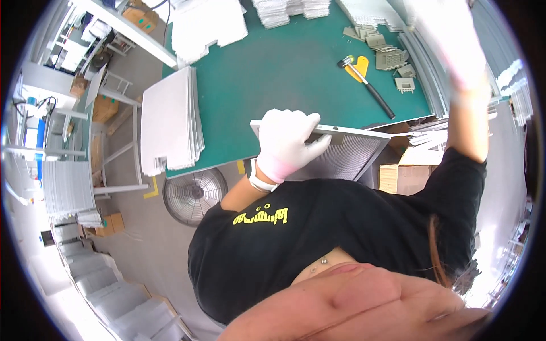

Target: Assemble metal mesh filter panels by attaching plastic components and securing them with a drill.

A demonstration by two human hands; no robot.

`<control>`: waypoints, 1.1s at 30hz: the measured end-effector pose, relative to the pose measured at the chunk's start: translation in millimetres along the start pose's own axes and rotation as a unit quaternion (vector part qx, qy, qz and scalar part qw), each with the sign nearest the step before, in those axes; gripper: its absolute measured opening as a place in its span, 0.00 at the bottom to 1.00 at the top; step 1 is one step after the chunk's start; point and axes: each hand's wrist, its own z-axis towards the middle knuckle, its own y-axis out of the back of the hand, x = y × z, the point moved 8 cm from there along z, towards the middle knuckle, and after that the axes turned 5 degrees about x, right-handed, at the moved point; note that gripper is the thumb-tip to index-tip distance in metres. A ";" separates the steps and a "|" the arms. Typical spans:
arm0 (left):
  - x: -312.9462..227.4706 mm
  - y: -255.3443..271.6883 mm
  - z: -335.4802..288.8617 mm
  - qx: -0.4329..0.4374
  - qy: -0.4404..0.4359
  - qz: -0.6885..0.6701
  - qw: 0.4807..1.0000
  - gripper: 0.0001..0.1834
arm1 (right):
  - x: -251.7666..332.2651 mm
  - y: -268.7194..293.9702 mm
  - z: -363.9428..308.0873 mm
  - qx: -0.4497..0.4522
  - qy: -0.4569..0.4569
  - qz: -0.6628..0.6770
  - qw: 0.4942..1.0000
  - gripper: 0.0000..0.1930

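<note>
My left hand (287, 142), in a white glove, grips the upper edge of a thin framed panel (347, 156) with a ribbed, translucent-looking face. The panel stands tilted against my body at the table's near edge. Stretched far out to the right, my gloved right hand (446, 42) is blurred and washed out, so its fingers do not show clearly. It is nearest to a pile of long grey strips (424, 74) at the table's right side. On the green table (267, 74) lie a black-handled hammer (375, 94) and a yellow flat piece (358, 68).
Beige moulded parts (391, 58) lie beyond the hammer. A stack of white sheets (170, 125) stands at the table's left edge, with more white stacks (207, 25) at the back. A floor fan (196, 196) and cardboard box (414, 179) are by the near side.
</note>
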 end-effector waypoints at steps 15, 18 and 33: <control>207.5 133.6 -170.8 -0.017 0.452 0.443 0.774 0.36 | -151.3 105.5 -280.4 -0.354 -0.419 0.236 0.802 0.23; 262.6 113.9 -271.0 0.072 0.594 0.332 0.729 0.45 | -259.7 129.8 -324.9 -0.305 -0.506 0.193 0.783 0.23; 264.7 180.2 -280.5 -0.043 0.639 -0.061 0.766 0.47 | -230.4 94.4 -293.8 -0.108 -0.505 -0.191 0.835 0.24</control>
